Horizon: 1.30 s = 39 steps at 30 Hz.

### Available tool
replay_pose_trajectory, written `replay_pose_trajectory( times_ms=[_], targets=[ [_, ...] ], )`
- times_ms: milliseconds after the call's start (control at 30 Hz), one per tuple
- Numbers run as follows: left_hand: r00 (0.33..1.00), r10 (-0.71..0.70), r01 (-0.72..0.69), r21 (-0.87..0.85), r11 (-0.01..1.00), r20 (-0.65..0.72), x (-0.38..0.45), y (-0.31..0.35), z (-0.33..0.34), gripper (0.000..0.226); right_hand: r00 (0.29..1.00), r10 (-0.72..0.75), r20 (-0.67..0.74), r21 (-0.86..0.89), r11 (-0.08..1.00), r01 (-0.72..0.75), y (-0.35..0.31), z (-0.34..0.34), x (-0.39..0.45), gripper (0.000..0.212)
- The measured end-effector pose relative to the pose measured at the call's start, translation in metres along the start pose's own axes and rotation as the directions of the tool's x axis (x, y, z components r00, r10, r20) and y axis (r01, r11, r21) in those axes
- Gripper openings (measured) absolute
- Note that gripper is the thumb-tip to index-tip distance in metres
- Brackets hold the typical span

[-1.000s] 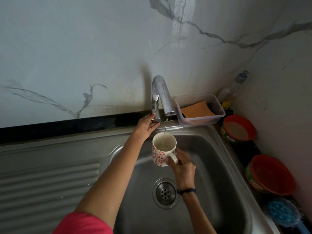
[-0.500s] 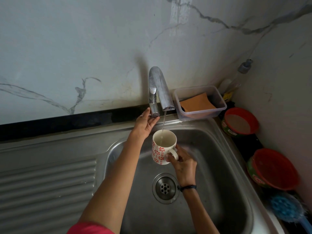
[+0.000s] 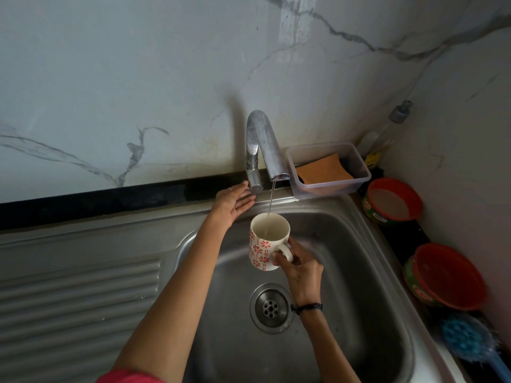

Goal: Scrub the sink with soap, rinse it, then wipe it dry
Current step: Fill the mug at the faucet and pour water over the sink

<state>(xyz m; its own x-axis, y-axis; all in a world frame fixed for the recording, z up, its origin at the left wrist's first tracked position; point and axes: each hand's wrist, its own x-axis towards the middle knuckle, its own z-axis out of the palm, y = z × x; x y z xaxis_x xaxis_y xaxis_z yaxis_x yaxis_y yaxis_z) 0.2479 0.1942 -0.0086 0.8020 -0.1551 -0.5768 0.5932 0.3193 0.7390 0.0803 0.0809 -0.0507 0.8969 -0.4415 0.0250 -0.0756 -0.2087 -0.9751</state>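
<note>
Right hand [image 3: 300,268] grips the handle of a floral mug [image 3: 268,240], held over the sink [image 3: 345,244] basin under the tap [image 3: 264,146]; thin water stream [image 3: 271,199] drops into the mug. Left hand [image 3: 233,203] fingers straight and relaxed, tips touching the tap lever base, holding nothing. Basin looks bare steel, no suds seen, drain [image 3: 271,306] uncovered. Judgement: water being collected, probably for wetting or rinsing; cannot tell whether scrubbing is done. Orange sponge [image 3: 323,168] sits in a clear tub [image 3: 359,175] on the desk, far right of the tap, untouched. Blue brush [image 3: 467,340] lies near right. Wiping dry clearly left
</note>
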Motion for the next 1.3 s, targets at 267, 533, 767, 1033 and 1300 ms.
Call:
replay_pose_trajectory(
  times_ms=[267,533,767,1033,1300],
  targets=[
    [0.925,0.38,-0.297,0.667,0.683,0.023,-0.006,0.013,-0.008,0.021,1.0,0.012,0.02,-0.013,1.0,-0.011,-0.004,-0.001,-0.003,0.033],
    [0.819,0.536,-0.199,0.977,-0.071,0.206,-0.011,0.036,0.011,0.014,1.0,-0.007,-0.004,0.014,1.0,0.007,-0.012,0.0,0.003,0.042],
    [0.826,0.499,-0.214,0.965,-0.152,0.262,-0.009,0.038,0.014,0.016,1.0,-0.023,-0.009,0.025,0.999,0.024,-0.011,0.001,0.008,0.031],
    [0.9,0.394,-0.153,0.982,-0.111,0.185,-0.014,0.05,0.022,0.021,0.999,-0.04,0.026,0.024,0.999,0.04,-0.013,0.0,0.011,0.022],
    [0.914,0.377,-0.123,0.988,-0.092,0.149,-0.011,0.05,0.025,0.026,0.997,-0.066,0.031,-0.034,0.997,0.067,-0.011,-0.003,0.015,0.028]
  ],
)
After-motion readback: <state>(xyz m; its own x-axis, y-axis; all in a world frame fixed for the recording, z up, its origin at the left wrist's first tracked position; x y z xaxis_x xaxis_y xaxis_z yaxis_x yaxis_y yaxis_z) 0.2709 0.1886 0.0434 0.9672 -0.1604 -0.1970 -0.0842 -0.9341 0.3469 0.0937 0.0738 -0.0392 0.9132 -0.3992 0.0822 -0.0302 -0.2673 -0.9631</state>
